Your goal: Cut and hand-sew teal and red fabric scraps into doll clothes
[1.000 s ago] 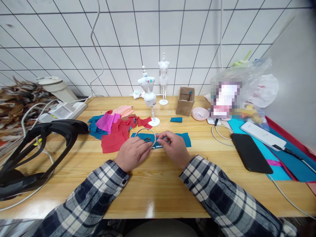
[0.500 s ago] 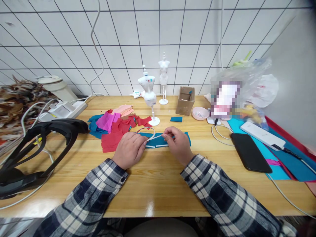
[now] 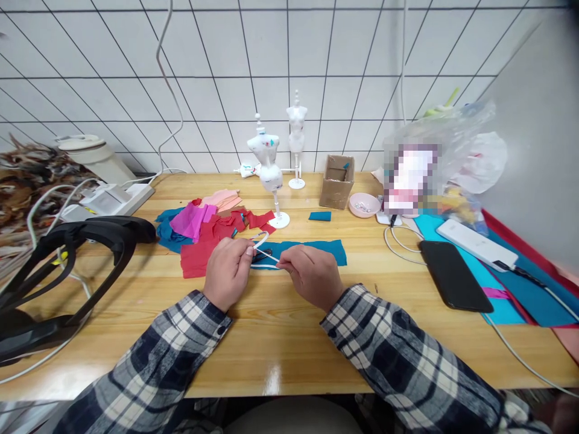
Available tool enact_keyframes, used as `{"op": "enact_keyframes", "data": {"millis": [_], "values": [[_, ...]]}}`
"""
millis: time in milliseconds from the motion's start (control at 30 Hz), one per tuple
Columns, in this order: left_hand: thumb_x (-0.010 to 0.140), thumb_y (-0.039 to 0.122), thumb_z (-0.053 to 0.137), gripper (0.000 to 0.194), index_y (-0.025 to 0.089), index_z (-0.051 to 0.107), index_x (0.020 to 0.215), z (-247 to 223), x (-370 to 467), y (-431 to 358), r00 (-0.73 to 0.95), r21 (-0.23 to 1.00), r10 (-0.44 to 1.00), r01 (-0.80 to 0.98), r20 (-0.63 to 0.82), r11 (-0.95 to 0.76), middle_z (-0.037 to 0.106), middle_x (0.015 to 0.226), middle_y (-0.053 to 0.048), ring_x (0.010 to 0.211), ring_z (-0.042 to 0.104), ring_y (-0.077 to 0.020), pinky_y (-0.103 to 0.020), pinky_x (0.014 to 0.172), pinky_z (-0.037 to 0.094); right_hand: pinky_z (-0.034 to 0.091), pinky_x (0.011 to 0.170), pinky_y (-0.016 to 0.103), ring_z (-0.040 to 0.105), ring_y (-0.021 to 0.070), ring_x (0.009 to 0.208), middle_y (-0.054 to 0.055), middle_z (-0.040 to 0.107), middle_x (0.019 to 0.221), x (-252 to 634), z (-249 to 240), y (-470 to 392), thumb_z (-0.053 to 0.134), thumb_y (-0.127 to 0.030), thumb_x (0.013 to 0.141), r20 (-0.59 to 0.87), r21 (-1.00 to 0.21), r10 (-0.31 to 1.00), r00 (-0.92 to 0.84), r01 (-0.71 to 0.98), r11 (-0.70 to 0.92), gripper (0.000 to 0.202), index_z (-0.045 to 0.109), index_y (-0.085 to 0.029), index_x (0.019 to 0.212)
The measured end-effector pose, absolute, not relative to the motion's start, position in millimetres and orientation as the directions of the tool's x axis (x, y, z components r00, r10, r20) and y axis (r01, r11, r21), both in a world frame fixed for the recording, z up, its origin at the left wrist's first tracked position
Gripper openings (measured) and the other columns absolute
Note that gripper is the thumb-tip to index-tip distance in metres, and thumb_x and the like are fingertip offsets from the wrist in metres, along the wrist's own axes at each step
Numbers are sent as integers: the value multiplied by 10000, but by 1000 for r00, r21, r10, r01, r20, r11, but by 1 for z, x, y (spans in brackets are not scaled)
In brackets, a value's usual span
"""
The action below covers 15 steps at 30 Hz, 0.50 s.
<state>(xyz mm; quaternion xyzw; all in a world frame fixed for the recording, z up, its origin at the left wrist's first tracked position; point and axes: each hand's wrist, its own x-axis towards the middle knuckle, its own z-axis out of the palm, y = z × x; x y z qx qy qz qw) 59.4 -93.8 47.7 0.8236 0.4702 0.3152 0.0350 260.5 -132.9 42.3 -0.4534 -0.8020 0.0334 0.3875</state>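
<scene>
My left hand (image 3: 229, 272) is closed around a thin ring-shaped roll of white tape (image 3: 260, 240), with part of the ring covered by the fingers. A narrow strip of tape (image 3: 270, 256) runs taut from it to my right hand (image 3: 312, 274), which pinches its end between thumb and fingers. Beneath both hands lies a flat teal cloth piece (image 3: 332, 252), with a white strip along its near edge. Something small and dark sits near my left fingertips over the cloth; I cannot make out what it is.
Red, magenta and teal cloth scraps (image 3: 194, 221) lie at the left, beside a black headset frame (image 3: 129, 253). Behind stand white mannequins (image 3: 270, 172), a cardboard box (image 3: 335, 191) and a pink bowl (image 3: 364, 214). A black phone (image 3: 452, 276) and white power bank (image 3: 474, 244) lie right.
My right hand has moved slightly left and down, nearer my left hand. The ring of tape has tilted and shows less. The view has shifted a little.
</scene>
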Motion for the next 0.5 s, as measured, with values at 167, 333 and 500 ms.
{"op": "enact_keyframes", "data": {"millis": [167,333,500], "values": [[957,280,398,247,189,602,850,42,60,-91,305,409,813,743,497,-529,629,767,-36,746,545,-196,-326,653,417,431,730,284,630,168,834,55,721,912,258,44,-138,402,-339,987,556,-423,764,-328,679,600,290,650,-226,885],[977,311,363,276,170,600,975,43,25,-67,140,417,832,814,536,-405,659,941,-66,863,578,-221,-360,752,447,465,741,286,631,169,816,52,701,853,268,51,-139,467,-339,952,616,-550,775,-139,629,549,228,632,-225,844],[963,343,391,319,168,642,1053,43,-9,-46,224,136,799,925,558,-354,681,898,-82,833,576,-251,-400,775,423,523,608,273,631,181,814,47,640,867,303,62,-114,563,-391,861,263,-950,940,216,226,214,181,545,-211,855]]}}
